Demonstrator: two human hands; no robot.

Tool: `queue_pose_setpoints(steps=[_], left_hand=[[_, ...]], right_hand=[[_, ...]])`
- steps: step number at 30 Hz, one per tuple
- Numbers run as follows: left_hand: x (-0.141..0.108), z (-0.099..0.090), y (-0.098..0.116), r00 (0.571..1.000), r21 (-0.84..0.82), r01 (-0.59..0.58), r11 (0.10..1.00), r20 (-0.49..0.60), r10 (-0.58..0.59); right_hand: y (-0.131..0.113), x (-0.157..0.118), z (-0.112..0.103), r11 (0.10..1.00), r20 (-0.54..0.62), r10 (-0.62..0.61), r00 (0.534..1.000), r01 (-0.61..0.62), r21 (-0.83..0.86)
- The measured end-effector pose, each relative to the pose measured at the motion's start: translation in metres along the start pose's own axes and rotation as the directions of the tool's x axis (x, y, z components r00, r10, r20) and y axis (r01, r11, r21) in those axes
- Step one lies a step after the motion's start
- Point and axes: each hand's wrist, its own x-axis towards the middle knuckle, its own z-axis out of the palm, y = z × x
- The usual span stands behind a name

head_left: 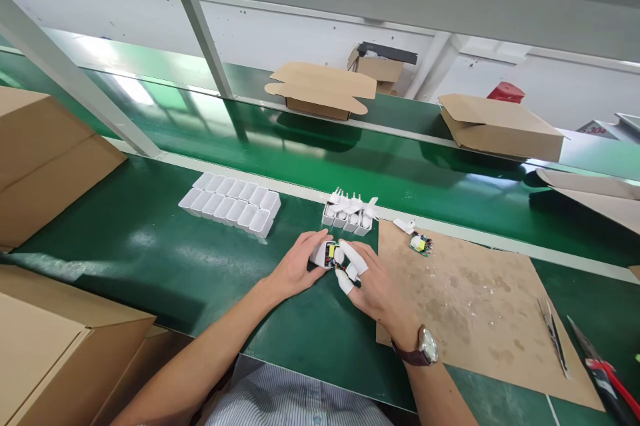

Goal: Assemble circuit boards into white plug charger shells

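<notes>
Left hand [296,265]: we grip a small white casing [320,253], on the green table [150,246] at centre.
Right hand [369,279]: our capped fingertips [345,281] pinch a circuit board [333,254] sitting in the casing's open end.
Risk: we judge the board could jam or tilt if pushed crookedly; a slipping fingertip might bend its parts.
Edges: filled casings [350,216] stand near at 12 o'clock, a cardboard sheet [475,306] just beside at 3.
Open room: bare table at 9 o'clock; empty casings [230,203] lie at 10.
</notes>
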Motion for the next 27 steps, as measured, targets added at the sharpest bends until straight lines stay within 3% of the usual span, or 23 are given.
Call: queue_pose_setpoints(steps=[11,16,19,27], left_hand=[[-0.002,0.003,0.000,0.998,0.048,0.004,0.999,0.056,-0.007],[-0.005,0.004,-0.003,0.993,-0.117,0.047,0.992,0.117,-0.034],[-0.007,0.003,-0.005,0.992,-0.186,0.106,0.977,0.091,-0.090],[-0.003,-0.004,-0.002,0.979,-0.446,0.190,0.875,0.016,-0.205]], right_hand=[[0.006,-0.006,0.011,0.998,-0.025,-0.011,1.000,0.012,0.060],[0.007,-0.008,0.005,0.971,-0.049,0.152,0.987,-0.140,0.193],[0.009,-0.008,0.006,0.957,-0.058,0.213,0.975,-0.196,0.214],[0.017,-0.005,0.022,0.994,0.053,0.033,0.998,-0.038,0.100]])
